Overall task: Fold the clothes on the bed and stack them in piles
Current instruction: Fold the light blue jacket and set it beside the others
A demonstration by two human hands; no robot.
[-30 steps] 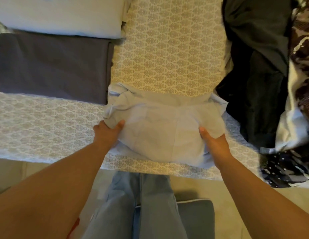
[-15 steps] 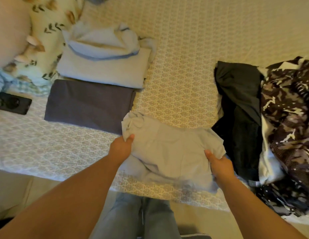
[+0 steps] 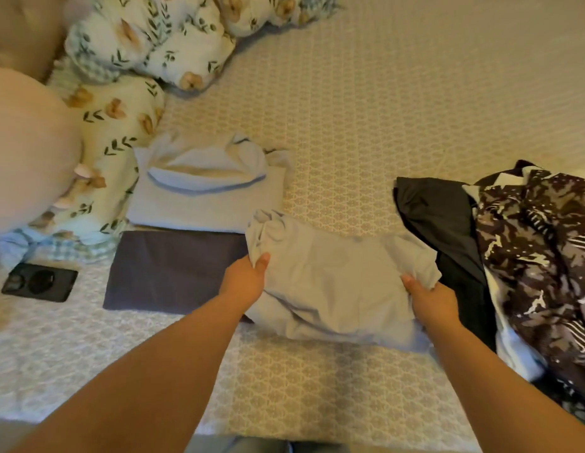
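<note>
Between both hands (image 3: 333, 282) — folded blue garment (image 3: 336, 289)

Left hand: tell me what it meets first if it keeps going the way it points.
The left hand already holds the light blue garment; beyond that, probably the folded light garment, though depth is unclear.

Two bare forearms reach into the head view from the lower edge, with no sleeves, cuffs, watch, bracelet or rings showing anywhere along them. The left hand (image 3: 243, 282) shows a thumb with a short, plain nail; the right hand (image 3: 430, 297) likewise shows a thumb with a short, unpainted nail. Both wrists are uncovered up to where the arms leave the picture. At the very bottom edge, between the arms, a narrow strip of grey-blue trousers (image 3: 261, 446) can be seen, too little of it to tell cut or fabric
</note>
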